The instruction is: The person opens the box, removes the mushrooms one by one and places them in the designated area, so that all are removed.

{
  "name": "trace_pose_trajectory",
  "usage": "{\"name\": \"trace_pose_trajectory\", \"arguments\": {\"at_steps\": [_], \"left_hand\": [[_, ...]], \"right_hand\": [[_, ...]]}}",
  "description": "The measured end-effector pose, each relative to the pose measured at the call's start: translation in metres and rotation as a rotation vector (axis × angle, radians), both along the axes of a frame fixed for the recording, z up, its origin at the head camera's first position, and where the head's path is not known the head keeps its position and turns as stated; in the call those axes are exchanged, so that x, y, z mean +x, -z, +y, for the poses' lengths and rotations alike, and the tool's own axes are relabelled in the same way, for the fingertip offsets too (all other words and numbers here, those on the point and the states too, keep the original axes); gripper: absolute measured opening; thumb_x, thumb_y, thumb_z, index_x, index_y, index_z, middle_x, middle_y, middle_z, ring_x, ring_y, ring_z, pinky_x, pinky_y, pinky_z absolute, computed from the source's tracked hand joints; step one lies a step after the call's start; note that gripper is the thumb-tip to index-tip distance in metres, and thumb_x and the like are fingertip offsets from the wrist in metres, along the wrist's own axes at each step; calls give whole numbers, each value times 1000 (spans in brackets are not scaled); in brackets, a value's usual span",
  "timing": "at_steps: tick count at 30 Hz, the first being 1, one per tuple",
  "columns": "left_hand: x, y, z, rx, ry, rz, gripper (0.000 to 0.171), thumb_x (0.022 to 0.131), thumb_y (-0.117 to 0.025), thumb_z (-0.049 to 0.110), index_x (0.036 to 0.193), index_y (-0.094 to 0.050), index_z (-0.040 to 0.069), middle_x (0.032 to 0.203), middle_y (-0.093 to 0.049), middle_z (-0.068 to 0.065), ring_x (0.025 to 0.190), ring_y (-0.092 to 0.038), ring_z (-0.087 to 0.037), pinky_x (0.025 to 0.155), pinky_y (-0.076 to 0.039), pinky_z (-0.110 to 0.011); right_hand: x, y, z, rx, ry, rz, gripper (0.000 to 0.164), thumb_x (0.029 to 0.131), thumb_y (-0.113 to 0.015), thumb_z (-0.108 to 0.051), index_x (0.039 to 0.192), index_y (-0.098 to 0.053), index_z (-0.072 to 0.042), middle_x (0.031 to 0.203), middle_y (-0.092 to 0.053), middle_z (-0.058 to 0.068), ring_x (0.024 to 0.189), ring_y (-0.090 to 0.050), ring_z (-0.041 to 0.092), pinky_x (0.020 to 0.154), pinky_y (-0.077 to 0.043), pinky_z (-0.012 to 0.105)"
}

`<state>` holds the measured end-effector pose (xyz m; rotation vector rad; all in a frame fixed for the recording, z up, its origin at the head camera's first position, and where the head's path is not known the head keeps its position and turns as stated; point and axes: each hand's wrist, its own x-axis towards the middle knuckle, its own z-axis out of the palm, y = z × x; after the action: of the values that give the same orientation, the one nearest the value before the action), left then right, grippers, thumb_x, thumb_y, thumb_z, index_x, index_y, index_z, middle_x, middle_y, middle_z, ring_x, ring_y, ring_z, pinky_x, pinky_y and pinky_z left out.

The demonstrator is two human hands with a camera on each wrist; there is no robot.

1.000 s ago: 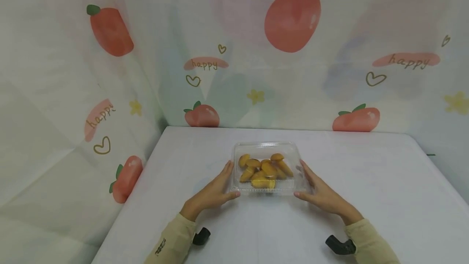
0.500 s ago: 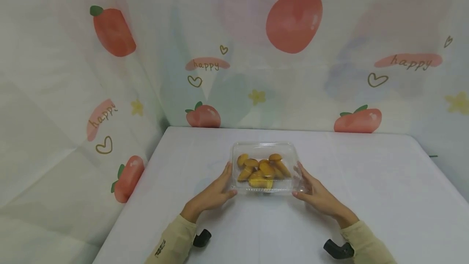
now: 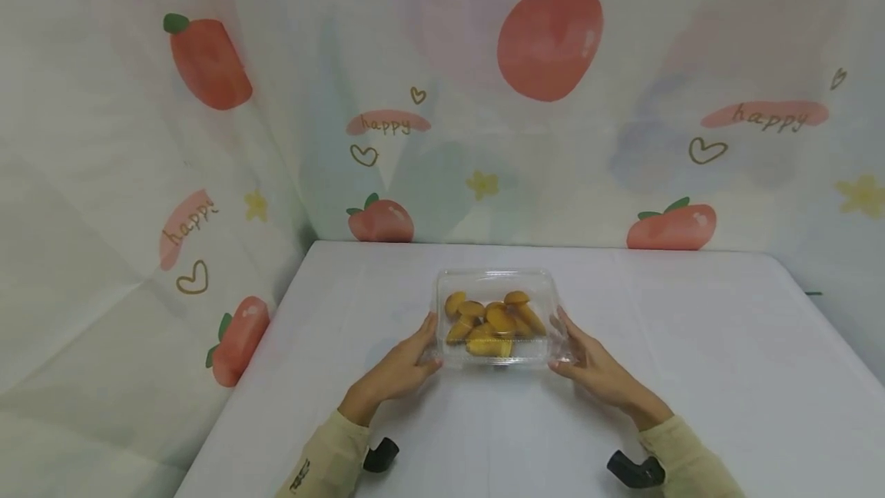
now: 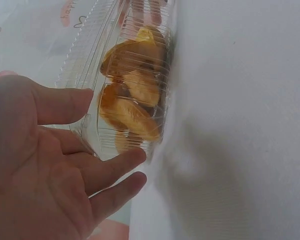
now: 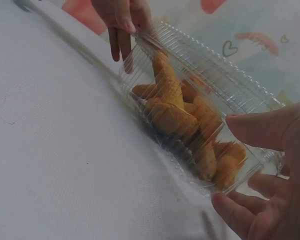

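Note:
A clear plastic clamshell box with its lid down holds several yellow-brown mushrooms. Both hands hold it by its short sides. My left hand is at the left front corner, thumb in front and fingers along the side. In the left wrist view the left thumb meets the lid's rim, while the lower fingers spread near the box's base. At the right front corner my right hand mirrors this. In the right wrist view its thumb lies by the rim and its fingers touch the lower corner.
A white cloth covers the table. Behind and to the left hangs a curtain printed with fruit, hearts and "happy". A black curved piece sits at each sleeve, one on the left and one on the right.
The box has shifted slightly left on the table, with both hands staying at its sides. The camera view moves a little; the hold looks the same.

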<state>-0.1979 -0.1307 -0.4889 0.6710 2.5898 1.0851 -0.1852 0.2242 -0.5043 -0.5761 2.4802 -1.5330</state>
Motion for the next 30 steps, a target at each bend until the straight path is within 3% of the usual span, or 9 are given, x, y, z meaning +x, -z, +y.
{"name": "trace_pose_trajectory", "arguments": {"at_steps": [5, 10, 18, 25, 30], "left_hand": [[3, -4, 1, -45, -46, 24, 74, 103, -56, 21, 161, -14, 2, 169, -15, -15, 142, -49, -33, 123, -30, -53], [5, -7, 5, -81, -100, 58, 71, 102, -57, 23, 161, -22, 5, 168, -23, -12, 129, -62, -31, 113, -43, -55], [6, -8, 14, -119, -185, 144, 66, 98, -62, 25, 156, -37, 7, 163, -36, -7, 114, -70, -26, 98, -54, -53], [6, -9, 25, -157, -261, 295, 56, 97, -65, 25, 147, -51, 3, 148, -56, -7, 106, -74, -25, 83, -59, -47], [9, -9, 21, -199, -251, 307, 55, 96, -68, 25, 144, -54, 1, 152, -53, -10, 107, -73, -24, 87, -59, -47]], "right_hand": [[-1, -3, -1, -4, 0, -8, 92, 98, -66, -14, 162, -1, 0, 163, -17, 35, 148, -20, 58, 112, -26, 63], [-1, -6, 0, 3, 10, -11, 93, 97, -67, -14, 161, -2, 1, 163, -17, 34, 149, -17, 58, 113, -24, 64], [0, -5, 2, 15, 34, 11, 93, 97, -67, -14, 162, -3, 1, 162, -20, 35, 145, -29, 57, 111, -34, 65], [0, -7, 3, 5, 34, -6, 93, 97, -67, -15, 162, -2, 0, 163, -18, 34, 147, -22, 58, 113, -27, 66], [0, -1, 2, 11, 22, 9, 93, 97, -67, -16, 162, -2, -1, 163, -18, 35, 146, -23, 59, 110, -32, 71]]}}
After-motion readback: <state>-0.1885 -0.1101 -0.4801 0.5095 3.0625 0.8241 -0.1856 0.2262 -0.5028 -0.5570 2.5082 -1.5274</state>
